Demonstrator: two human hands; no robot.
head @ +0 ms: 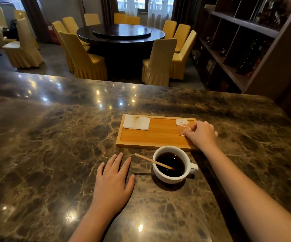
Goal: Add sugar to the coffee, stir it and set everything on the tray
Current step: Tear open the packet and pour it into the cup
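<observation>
Pinching sugar packet [182,126] between right fingers [192,127], over tray [158,135]

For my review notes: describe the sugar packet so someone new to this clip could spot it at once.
Start at the wooden tray on the marble counter, just beyond the white coffee cup. The sugar packet lies at its right end, under the right hand fingertips. Unlike the plain white napkin at the left end, it is small, pale orange and printed.

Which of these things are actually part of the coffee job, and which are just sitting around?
Part of the job:
sugar packet, under the right hand
coffee cup
stir stick, resting in the cup
wooden tray
napkin

Just around:
round dining table
yellow chairs
shelving
</observation>
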